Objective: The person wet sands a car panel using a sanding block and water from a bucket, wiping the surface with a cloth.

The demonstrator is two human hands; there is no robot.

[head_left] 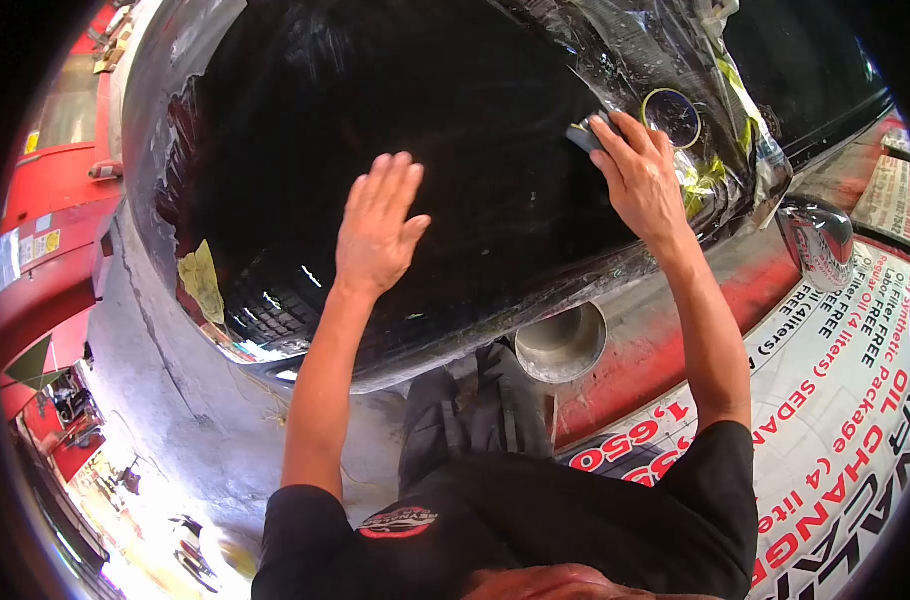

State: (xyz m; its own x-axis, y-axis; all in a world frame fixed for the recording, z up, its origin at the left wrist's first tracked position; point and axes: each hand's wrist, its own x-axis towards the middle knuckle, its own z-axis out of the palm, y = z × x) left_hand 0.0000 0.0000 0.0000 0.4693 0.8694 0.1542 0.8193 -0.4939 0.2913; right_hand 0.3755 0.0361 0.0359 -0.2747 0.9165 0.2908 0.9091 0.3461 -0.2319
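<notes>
A glossy black car panel (475, 170) spreads out in front of me. My left hand (377, 225) lies flat on or just over it, fingers stretched and holding nothing. At the panel's right side, my right hand (640, 175) is closed on a small dark grey pad (583, 136), pressed to the surface. Beside that hand a roll of tape (672, 117) rests on clear plastic sheeting (625, 50) with yellow-green tape strips (708, 180). A torn piece of masking tape (201, 281) sticks to the panel's left edge.
A metal bucket (561, 343) stands below the panel's near edge. To the right are a car mirror (818, 240) and a large printed sign (775, 420). Red structures (60, 190) stand at the left beside the grey concrete floor (175, 380).
</notes>
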